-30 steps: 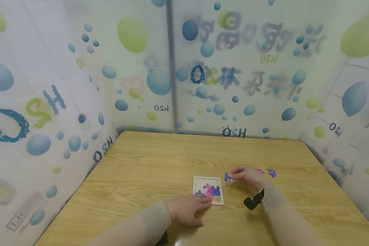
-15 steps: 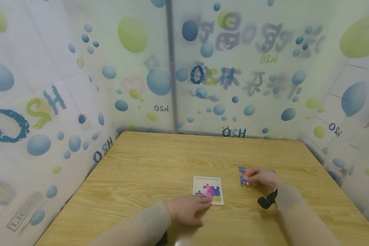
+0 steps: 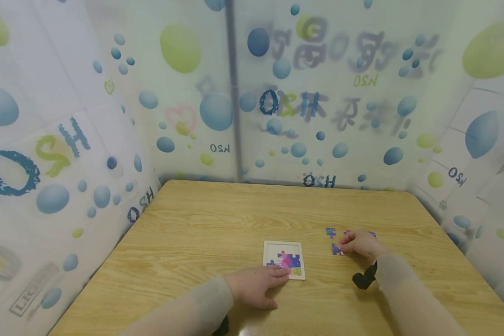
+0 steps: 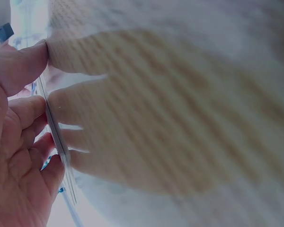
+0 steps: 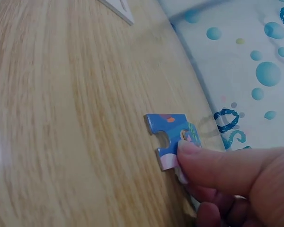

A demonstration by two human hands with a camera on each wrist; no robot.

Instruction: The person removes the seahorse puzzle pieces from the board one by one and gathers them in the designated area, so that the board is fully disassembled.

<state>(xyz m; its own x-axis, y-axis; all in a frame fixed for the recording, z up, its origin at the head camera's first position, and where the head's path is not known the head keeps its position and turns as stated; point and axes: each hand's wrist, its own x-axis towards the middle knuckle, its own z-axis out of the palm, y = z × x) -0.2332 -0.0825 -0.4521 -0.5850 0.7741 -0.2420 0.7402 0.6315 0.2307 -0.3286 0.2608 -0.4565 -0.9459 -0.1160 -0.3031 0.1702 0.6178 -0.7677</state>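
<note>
My left hand (image 3: 256, 284) rests with fingers spread on the lower left of a white-framed jigsaw puzzle (image 3: 303, 261), its fingertips over the rim and picture. Assembled in the tray's lower part are purple, pink and green pieces (image 3: 294, 260); the upper part shows bare backing. To the right, my right hand (image 3: 363, 245) pinches a blue-purple puzzle piece (image 3: 337, 250) between thumb and fingers, low over the wood. In the right wrist view that piece (image 5: 157, 121) has a round notch facing away from the thumb.
Beyond the held piece lies another blue puzzle piece (image 3: 330, 232). A pink piece (image 3: 346, 231) and a purple one (image 3: 373, 234) are partly hidden behind my right hand. The wooden table (image 3: 218, 210) meets patterned curtains (image 3: 185, 116) at its back and sides.
From beside the puzzle frame, my right hand has carried the pinched piece rightward, then slightly nearer to me, below the other loose pieces. The left hand has stayed put.
</note>
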